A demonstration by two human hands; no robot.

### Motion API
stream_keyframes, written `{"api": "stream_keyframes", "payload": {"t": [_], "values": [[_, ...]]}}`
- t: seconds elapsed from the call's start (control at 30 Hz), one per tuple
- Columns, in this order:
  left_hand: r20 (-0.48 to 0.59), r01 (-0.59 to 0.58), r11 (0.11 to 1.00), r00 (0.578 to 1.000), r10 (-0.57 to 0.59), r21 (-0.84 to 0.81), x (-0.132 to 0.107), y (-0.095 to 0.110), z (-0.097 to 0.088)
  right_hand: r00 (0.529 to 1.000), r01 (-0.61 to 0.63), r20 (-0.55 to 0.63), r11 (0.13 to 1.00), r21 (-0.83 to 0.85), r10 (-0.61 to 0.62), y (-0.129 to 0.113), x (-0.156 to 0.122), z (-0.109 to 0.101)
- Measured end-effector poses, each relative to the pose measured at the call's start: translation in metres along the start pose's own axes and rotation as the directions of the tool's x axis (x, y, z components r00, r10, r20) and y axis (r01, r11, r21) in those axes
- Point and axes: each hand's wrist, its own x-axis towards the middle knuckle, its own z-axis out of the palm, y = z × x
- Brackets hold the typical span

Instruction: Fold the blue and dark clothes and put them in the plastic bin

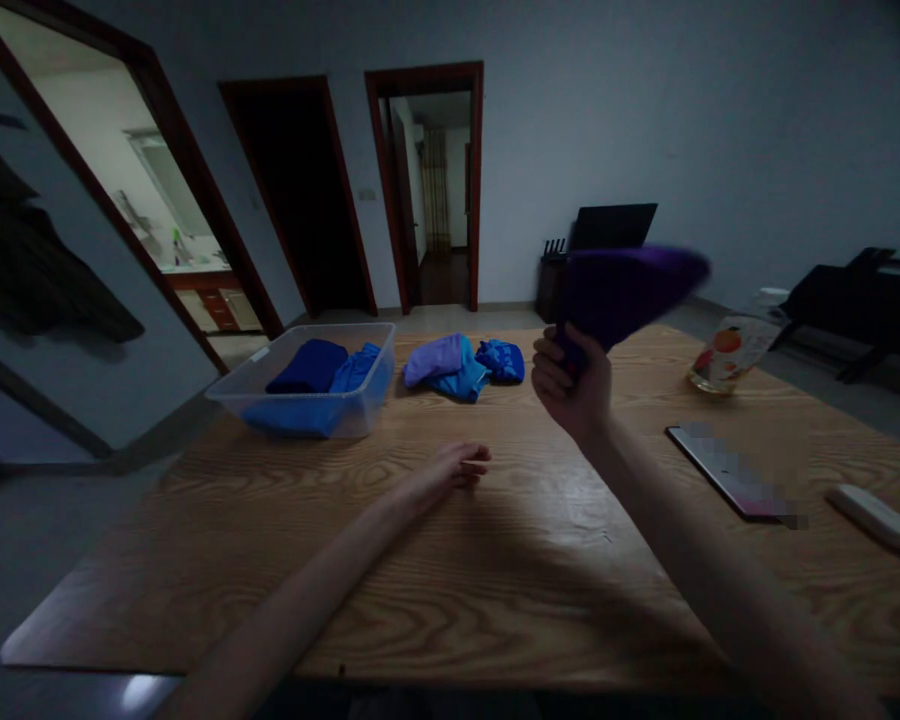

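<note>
My right hand (572, 385) is raised above the wooden table (450, 560) and closed around the lower end of a dark purple cloth (626, 285), which fans out up and to the right, smeared by motion. My left hand (454, 468) rests on the table top near its middle, fingers curled loosely inward, holding nothing I can see. Beyond the hands lies a small heap of folded cloths: a lilac one (435, 358) on top of a light blue one (461, 382), with a patterned blue one (501, 360) beside them.
A clear plastic bin (311, 410) at the far left of the table holds a dark blue cloth (307, 365) and lighter blue ones. A phone (731, 472), a white remote (877, 517) and a printed bottle (727, 352) lie at the right. Open doorways behind.
</note>
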Motion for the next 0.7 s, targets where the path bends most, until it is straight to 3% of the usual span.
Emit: {"api": "stream_keyframes", "payload": {"t": [0.13,0.27,0.37,0.4,0.53,0.7], "values": [[-0.009,-0.018,0.998,1.0,0.017,-0.053,-0.001,-0.004,0.001,0.989,-0.138,0.058,0.99,0.006,0.137,0.007,0.002,0.018],[0.03,-0.007,0.997,0.999,0.01,-0.076,-0.006,-0.001,-0.003,0.991,-0.083,0.114,0.988,0.128,0.068,0.013,0.006,0.033],[0.087,0.036,0.996,0.996,-0.03,-0.076,-0.008,0.007,-0.007,0.955,-0.272,0.135,0.961,0.045,0.264,0.018,0.007,0.034],[0.107,0.056,0.995,0.993,-0.048,-0.077,-0.008,0.01,-0.007,0.952,-0.276,0.142,0.961,0.022,0.271,0.019,0.009,0.034],[0.191,0.111,0.988,0.977,-0.09,-0.104,-0.004,0.014,-0.003,0.998,0.002,0.069,0.996,0.092,-0.009,0.023,0.024,0.038],[0.245,0.143,0.979,0.964,-0.104,-0.148,-0.009,0.019,0.0,0.994,-0.063,0.092,0.995,0.078,0.056,0.03,0.034,0.045]]}}
